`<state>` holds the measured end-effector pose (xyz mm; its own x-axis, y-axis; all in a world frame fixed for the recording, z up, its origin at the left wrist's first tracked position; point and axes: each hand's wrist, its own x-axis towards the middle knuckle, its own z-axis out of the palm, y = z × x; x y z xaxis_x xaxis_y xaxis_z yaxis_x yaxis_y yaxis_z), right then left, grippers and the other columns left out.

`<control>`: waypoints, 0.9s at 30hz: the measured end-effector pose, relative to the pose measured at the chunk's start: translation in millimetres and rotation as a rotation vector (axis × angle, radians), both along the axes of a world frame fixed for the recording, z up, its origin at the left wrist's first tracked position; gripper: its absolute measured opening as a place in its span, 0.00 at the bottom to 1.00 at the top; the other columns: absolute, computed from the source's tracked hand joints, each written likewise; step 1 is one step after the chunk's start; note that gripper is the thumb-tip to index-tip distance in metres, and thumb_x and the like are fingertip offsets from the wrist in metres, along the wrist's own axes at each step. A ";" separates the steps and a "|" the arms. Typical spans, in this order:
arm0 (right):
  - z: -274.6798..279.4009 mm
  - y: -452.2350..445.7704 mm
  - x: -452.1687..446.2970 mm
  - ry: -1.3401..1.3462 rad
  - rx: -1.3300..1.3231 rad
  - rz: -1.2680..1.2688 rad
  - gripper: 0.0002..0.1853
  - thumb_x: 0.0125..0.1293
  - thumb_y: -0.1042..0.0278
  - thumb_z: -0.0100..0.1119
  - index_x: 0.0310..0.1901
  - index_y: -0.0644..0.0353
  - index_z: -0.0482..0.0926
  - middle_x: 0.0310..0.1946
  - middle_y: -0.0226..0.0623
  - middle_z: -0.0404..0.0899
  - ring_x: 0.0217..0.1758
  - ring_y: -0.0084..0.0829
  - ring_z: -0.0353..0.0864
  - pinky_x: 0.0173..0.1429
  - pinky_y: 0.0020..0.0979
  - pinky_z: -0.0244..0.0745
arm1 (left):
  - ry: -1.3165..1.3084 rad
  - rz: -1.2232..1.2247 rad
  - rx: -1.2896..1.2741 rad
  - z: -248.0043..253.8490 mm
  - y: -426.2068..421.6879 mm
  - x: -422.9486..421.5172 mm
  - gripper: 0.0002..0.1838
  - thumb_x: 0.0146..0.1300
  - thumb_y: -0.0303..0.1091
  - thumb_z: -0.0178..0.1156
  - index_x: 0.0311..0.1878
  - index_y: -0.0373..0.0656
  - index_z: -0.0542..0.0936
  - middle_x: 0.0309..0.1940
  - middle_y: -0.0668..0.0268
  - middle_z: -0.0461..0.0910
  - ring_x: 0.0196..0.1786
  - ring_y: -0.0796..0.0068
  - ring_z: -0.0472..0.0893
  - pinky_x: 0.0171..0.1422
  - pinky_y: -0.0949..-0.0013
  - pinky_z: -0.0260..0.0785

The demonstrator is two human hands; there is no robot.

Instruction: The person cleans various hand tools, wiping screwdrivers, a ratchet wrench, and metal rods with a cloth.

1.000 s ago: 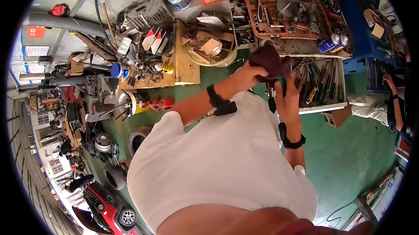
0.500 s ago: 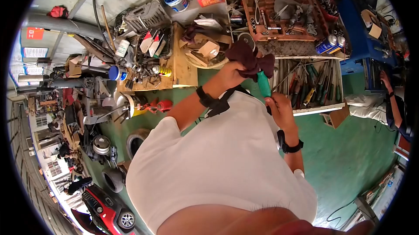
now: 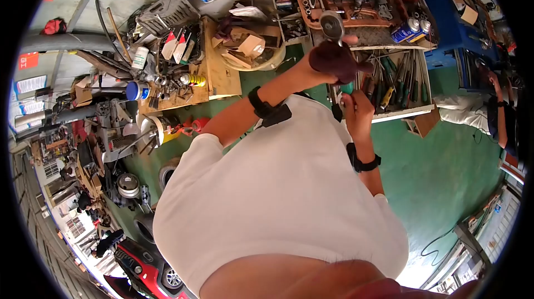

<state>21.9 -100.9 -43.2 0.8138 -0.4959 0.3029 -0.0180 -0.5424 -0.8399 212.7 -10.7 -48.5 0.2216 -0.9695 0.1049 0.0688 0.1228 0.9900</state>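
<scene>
My left hand (image 3: 317, 75) is closed round a dark maroon cloth (image 3: 332, 61), which is bunched about the shaft of a green-handled tool. A round, grey, cup-like head (image 3: 332, 24) sticks out beyond the cloth; its exact kind I cannot make out. My right hand (image 3: 359, 109) grips the lower end of the green handle (image 3: 347, 87), fingers wrapped. The cloth hides the shaft and most of my left fingers. Just beyond my hands lies an open drawer (image 3: 403, 112) full of screwdrivers (image 3: 387, 96) and other long tools.
Past the drawer, an orange socket case (image 3: 356, 18) lies open beside spray cans (image 3: 405, 30). Left of my hands stand a basin of cardboard scraps (image 3: 245, 67) and a cluttered wooden bench (image 3: 225, 83). Another person's hand (image 3: 494, 80) is at a blue cabinet (image 3: 445, 40) on the right.
The cloth, with my left hand, has moved along the tool toward the handle and covers more of it. The tool's round head now shows farther out. The view has shifted slightly.
</scene>
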 end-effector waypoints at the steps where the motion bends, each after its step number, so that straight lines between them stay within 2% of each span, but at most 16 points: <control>1: -4.9 -3.1 -2.2 0.007 -0.001 -0.006 0.06 0.63 0.76 0.62 0.31 0.66 0.75 0.25 0.46 0.74 0.26 0.47 0.72 0.30 0.37 0.66 | -0.160 -0.015 0.066 17.1 -2.5 -5.8 0.35 0.46 0.18 0.63 0.62 0.40 0.71 0.55 0.65 0.77 0.59 0.73 0.75 0.65 0.66 0.67; 3: -16.1 -12.2 -11.5 0.053 0.020 -0.074 0.02 0.65 0.78 0.57 0.35 0.67 0.76 0.27 0.47 0.75 0.27 0.49 0.74 0.31 0.37 0.68 | 0.063 0.028 -0.139 52.4 4.6 -27.1 0.36 0.47 0.18 0.67 0.63 0.42 0.71 0.55 0.66 0.78 0.57 0.73 0.76 0.64 0.66 0.68; 4: -24.2 -17.0 -18.4 0.057 0.018 -0.092 0.03 0.64 0.78 0.56 0.37 0.68 0.76 0.28 0.49 0.76 0.29 0.52 0.75 0.33 0.39 0.70 | 0.017 0.044 -0.211 48.3 -0.6 -34.6 0.32 0.48 0.24 0.71 0.60 0.43 0.74 0.52 0.65 0.79 0.54 0.72 0.78 0.60 0.65 0.70; 5: -30.5 -21.7 -24.3 0.064 0.016 -0.095 0.03 0.64 0.78 0.56 0.37 0.68 0.76 0.28 0.49 0.76 0.29 0.52 0.75 0.33 0.39 0.70 | 0.024 0.041 -0.212 47.3 -4.4 -40.0 0.32 0.48 0.24 0.71 0.60 0.43 0.74 0.52 0.65 0.79 0.54 0.72 0.78 0.60 0.65 0.70; 7: -20.4 -22.9 -23.6 0.002 -0.143 -0.067 0.06 0.60 0.79 0.58 0.39 0.67 0.77 0.30 0.50 0.78 0.31 0.54 0.77 0.37 0.42 0.73 | -0.140 -0.025 -0.235 46.7 -9.1 -46.6 0.29 0.47 0.28 0.74 0.55 0.42 0.76 0.48 0.63 0.80 0.51 0.71 0.80 0.57 0.65 0.72; 8: -14.7 -21.7 -22.9 -0.079 -0.267 -0.061 0.09 0.56 0.79 0.60 0.40 0.66 0.78 0.31 0.50 0.79 0.32 0.55 0.77 0.38 0.46 0.74 | -0.098 -0.112 -0.100 45.6 -6.7 -46.4 0.27 0.49 0.26 0.74 0.52 0.41 0.74 0.51 0.65 0.77 0.55 0.72 0.76 0.64 0.67 0.67; 11: -23.1 -28.1 -31.2 0.000 -0.282 0.058 0.11 0.54 0.79 0.60 0.41 0.66 0.79 0.29 0.48 0.78 0.31 0.55 0.76 0.38 0.47 0.74 | -0.136 -0.019 -0.055 37.2 0.8 -47.3 0.26 0.46 0.27 0.77 0.49 0.40 0.76 0.50 0.64 0.78 0.54 0.72 0.77 0.62 0.67 0.68; 12: -20.9 -29.3 -30.7 0.029 -0.265 0.083 0.08 0.56 0.76 0.64 0.37 0.64 0.79 0.25 0.45 0.77 0.30 0.52 0.76 0.35 0.46 0.72 | -0.140 -0.025 -0.058 37.7 0.8 -46.4 0.26 0.46 0.27 0.77 0.49 0.40 0.76 0.50 0.64 0.78 0.54 0.72 0.77 0.62 0.67 0.68; 13: -18.0 -29.9 -31.4 0.027 -0.268 0.077 0.08 0.56 0.76 0.64 0.37 0.64 0.79 0.25 0.45 0.77 0.30 0.52 0.76 0.35 0.46 0.72 | 0.000 0.041 -0.037 38.1 0.6 -45.4 0.23 0.50 0.29 0.74 0.50 0.40 0.77 0.47 0.65 0.79 0.52 0.73 0.77 0.60 0.68 0.69; 15: -5.2 -28.0 -30.6 0.099 -0.313 0.183 0.09 0.57 0.70 0.69 0.33 0.62 0.78 0.23 0.42 0.75 0.29 0.48 0.76 0.32 0.44 0.70 | 0.279 0.174 0.010 38.8 1.9 -41.4 0.18 0.59 0.33 0.69 0.51 0.38 0.79 0.42 0.67 0.82 0.47 0.76 0.79 0.56 0.69 0.72; 16: 2.2 -25.6 -27.6 0.094 -0.312 0.174 0.09 0.57 0.70 0.69 0.33 0.62 0.78 0.23 0.42 0.75 0.29 0.48 0.76 0.32 0.44 0.70 | 0.359 0.130 -0.004 35.8 3.0 -34.3 0.13 0.67 0.34 0.61 0.51 0.38 0.78 0.41 0.70 0.81 0.46 0.79 0.77 0.54 0.69 0.72; 19: 18.4 -17.5 -19.4 0.078 -0.361 0.228 0.13 0.56 0.65 0.71 0.27 0.61 0.76 0.22 0.40 0.74 0.27 0.44 0.75 0.30 0.42 0.67 | 0.391 0.204 -0.053 18.9 6.4 -25.6 0.13 0.69 0.36 0.59 0.52 0.38 0.78 0.42 0.70 0.80 0.46 0.80 0.77 0.52 0.70 0.71; 21: 22.4 -16.6 -12.8 0.050 -0.395 0.286 0.14 0.55 0.65 0.72 0.24 0.61 0.75 0.21 0.39 0.74 0.26 0.43 0.73 0.30 0.41 0.66 | 0.456 0.179 -0.062 20.1 9.6 -27.2 0.15 0.67 0.37 0.63 0.52 0.39 0.77 0.41 0.72 0.79 0.46 0.82 0.76 0.50 0.72 0.71; 23: 21.5 -18.6 -11.4 0.073 -0.373 0.282 0.14 0.55 0.66 0.72 0.24 0.61 0.74 0.21 0.38 0.73 0.26 0.43 0.73 0.31 0.41 0.66 | 0.413 0.176 0.062 27.2 11.0 -29.4 0.18 0.64 0.39 0.66 0.53 0.39 0.77 0.42 0.73 0.79 0.46 0.82 0.76 0.49 0.72 0.71; 25: 30.5 -15.4 -9.3 0.101 -0.343 0.278 0.14 0.54 0.67 0.72 0.23 0.61 0.74 0.20 0.37 0.73 0.25 0.42 0.73 0.31 0.42 0.66 | 0.450 0.182 0.073 18.4 15.3 -31.5 0.20 0.63 0.39 0.68 0.53 0.40 0.77 0.43 0.73 0.79 0.45 0.82 0.76 0.49 0.72 0.71; 27: 49.3 -17.7 -6.4 -0.069 -0.405 0.186 0.13 0.55 0.70 0.72 0.22 0.61 0.74 0.21 0.36 0.73 0.25 0.42 0.73 0.33 0.42 0.66 | 0.474 0.182 0.077 17.0 14.8 -28.3 0.22 0.61 0.40 0.69 0.54 0.40 0.77 0.43 0.73 0.80 0.45 0.82 0.76 0.49 0.73 0.71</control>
<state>15.4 -118.6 6.2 0.8492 -0.1734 0.4988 0.1595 -0.8162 -0.5553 184.5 4.1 -31.5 0.3934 -0.9117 -0.1183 0.4964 0.1023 0.8621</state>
